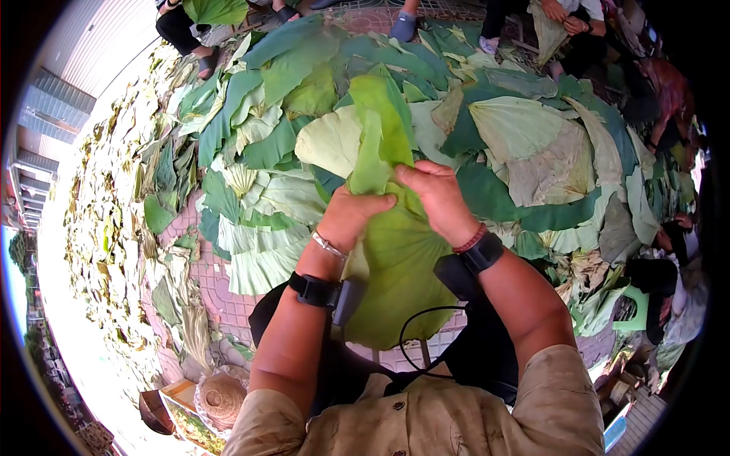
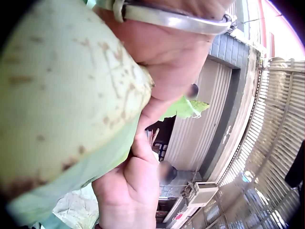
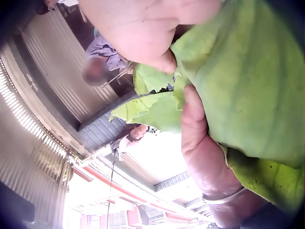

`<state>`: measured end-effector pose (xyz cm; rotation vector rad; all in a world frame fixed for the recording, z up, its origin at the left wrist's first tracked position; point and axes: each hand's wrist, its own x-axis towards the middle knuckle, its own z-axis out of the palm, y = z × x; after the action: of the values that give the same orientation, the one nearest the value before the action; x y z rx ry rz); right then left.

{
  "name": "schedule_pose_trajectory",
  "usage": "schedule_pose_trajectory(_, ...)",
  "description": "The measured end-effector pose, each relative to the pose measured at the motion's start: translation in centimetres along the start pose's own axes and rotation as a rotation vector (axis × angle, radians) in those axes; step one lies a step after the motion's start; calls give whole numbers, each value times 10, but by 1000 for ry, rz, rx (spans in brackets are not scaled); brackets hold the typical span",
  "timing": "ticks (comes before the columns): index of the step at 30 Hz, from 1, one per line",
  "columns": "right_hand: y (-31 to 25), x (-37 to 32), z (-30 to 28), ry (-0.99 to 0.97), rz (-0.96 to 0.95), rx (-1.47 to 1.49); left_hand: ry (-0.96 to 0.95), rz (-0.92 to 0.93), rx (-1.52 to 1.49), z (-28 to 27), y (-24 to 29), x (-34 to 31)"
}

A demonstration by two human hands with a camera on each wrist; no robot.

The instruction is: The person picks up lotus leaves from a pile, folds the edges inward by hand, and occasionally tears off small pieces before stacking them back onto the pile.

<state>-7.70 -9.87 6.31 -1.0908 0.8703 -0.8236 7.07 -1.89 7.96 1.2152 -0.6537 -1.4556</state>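
Person seated, green leaf (image 1: 399, 266) held off the ground above the lap, between 2 bare hands. Left hand (image 1: 351, 216): thumb laid across the leaf, gripping it at its narrow middle, the other fingers mostly hidden behind. Right hand (image 1: 439, 199): thumb and fingers pinched on the same stretch, just beside the left thumb; on both, no gap beyond the leaf's own folded thickness. Only the head view gives the spread of leaves (image 1: 281, 194) over the paving (image 1: 217, 292), a straw hat (image 1: 222, 399) low at left and a green stool (image 1: 633, 310) at right. Left wrist view adds a pale surface (image 2: 71, 105) speckled brown, close to the lens; cannot tell whether it belongs to the same leaf. That view also has a slatted screen (image 2: 257, 124) and a silver bracelet (image 2: 167, 18) above the left hand. Right wrist view gives the leaf's bright, ribbed side and a seated person in a greyish top (image 3: 107, 52) beyond. Long axis of the leaf: roughly straight out from the person's body, upright in the head view. Narrow, folded end points away, over the spread; broad, fanned end points back towards the lap.
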Motion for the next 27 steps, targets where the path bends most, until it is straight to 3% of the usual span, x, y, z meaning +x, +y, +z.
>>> schedule_pose_trajectory(2, -8, -4, 1, -8, 48, 116, -7, -6, -10, -1, 0, 0)
schedule_pose_trajectory(11, -1, 4, -7, -29, -8, -61, -19, -50, -38, -1, 1, 0)
schedule_pose_trajectory(23, -1, 4, -4, -3, 49, 132, -17, -59, -57, -1, 2, -2)
schedule_pose_trajectory(27, -14, 6, -13, -196, 188, 23, -15, -30, -79, 1, 4, -4)
